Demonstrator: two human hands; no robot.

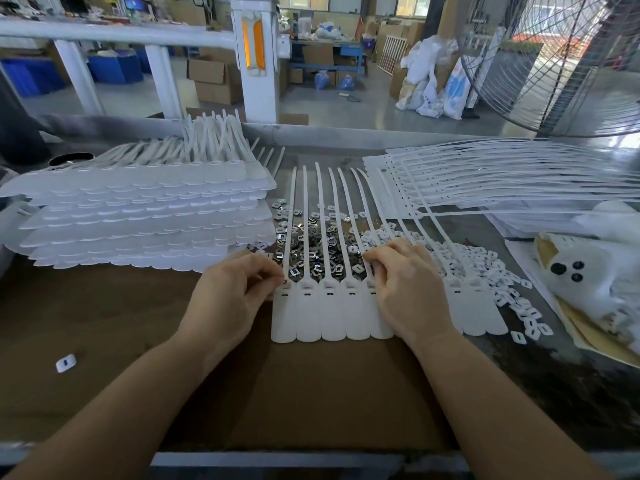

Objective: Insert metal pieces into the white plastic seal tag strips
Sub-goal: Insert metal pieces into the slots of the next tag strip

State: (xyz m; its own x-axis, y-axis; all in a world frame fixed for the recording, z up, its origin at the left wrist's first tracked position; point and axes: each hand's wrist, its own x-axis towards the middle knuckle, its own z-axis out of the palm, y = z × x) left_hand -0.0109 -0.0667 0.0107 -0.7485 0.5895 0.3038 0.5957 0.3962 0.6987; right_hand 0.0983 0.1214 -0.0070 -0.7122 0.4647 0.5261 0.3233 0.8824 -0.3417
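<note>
**Both hands at the row of seal tags**

A joined row of white tags [332,317] lay flat on the brown board [104,323], their thin tails fanning away over a pile of metal pieces [318,244]. The left hand [228,296] curled its fingers at the row's left end, pinching something too small to identify. The right hand [408,282] pressed bent fingers on the tags' slotted heads. Stacked tags [145,216] crowded just beyond the left fingers; white clips [485,265] lay scattered past the right ones.

Both hands [235,289] [403,282] forward, fingers curled
</note>
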